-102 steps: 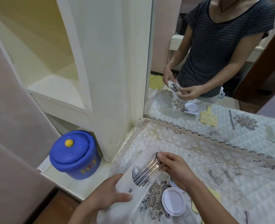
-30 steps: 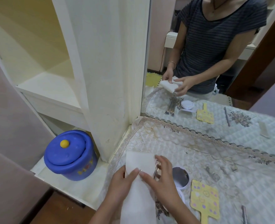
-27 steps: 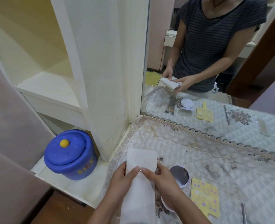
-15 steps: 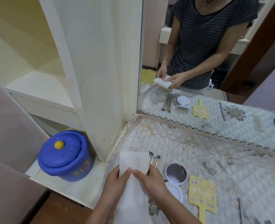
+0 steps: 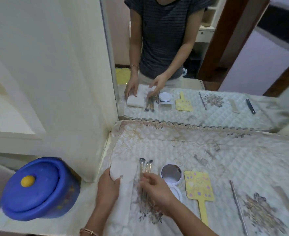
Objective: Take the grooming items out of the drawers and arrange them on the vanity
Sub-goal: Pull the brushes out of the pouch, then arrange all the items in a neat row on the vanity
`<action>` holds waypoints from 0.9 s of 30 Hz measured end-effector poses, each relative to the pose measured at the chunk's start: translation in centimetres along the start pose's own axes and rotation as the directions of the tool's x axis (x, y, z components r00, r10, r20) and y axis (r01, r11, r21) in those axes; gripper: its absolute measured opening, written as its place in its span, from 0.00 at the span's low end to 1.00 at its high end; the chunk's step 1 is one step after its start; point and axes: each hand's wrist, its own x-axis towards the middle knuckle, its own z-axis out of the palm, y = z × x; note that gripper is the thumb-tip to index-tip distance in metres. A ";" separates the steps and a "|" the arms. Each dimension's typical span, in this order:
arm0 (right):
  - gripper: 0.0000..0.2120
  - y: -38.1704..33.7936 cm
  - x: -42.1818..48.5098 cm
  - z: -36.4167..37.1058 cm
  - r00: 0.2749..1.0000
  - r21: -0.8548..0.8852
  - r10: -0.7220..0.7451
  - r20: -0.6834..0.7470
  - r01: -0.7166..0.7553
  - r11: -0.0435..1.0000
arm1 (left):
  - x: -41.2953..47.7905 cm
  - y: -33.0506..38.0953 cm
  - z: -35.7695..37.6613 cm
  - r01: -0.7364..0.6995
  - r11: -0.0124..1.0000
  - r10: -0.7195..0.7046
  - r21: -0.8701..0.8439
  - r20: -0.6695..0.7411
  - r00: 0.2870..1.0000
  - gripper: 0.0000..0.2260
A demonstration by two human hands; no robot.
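The empty white pouch (image 5: 123,169) isn't being held up anymore. It's lying on the vanity cloth (image 5: 208,150), with the left hand (image 5: 108,186) pressing flat on it. The right hand (image 5: 157,188) is hovering loosely spread over the brushes (image 5: 146,166) just beside it, maybe nudging them (blurry), so the brush set's getting arranged.

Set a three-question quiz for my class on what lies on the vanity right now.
1. True or false: the round compact lies closed.
2. How many makeup brushes lie between the white pouch and the compact? A two, B three, C five.
3. Fill in: just right of the compact lies a yellow ____ with a handle.
Key: 1 false, it is open with its mirror showing; 2 B; 3 paddle.
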 end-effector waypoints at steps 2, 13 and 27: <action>0.06 0.7 -0.4 -0.8 0.999 0.022 0.015 -0.052 -0.014 1.000 | 0.0 -1.3 0.7 -0.037 0.996 0.036 0.081 0.008 0.999 0.20; 0.05 8.7 -10.1 -11.4 0.825 0.241 0.213 -0.524 -0.096 0.966 | -1.0 -1.2 3.2 -0.352 0.869 0.432 0.348 -0.186 0.882 0.23; 0.07 15.3 -13.9 -31.7 0.820 -0.179 0.040 -0.572 -0.171 0.969 | -13.1 12.8 25.1 -0.469 0.881 0.406 0.062 0.410 0.817 0.08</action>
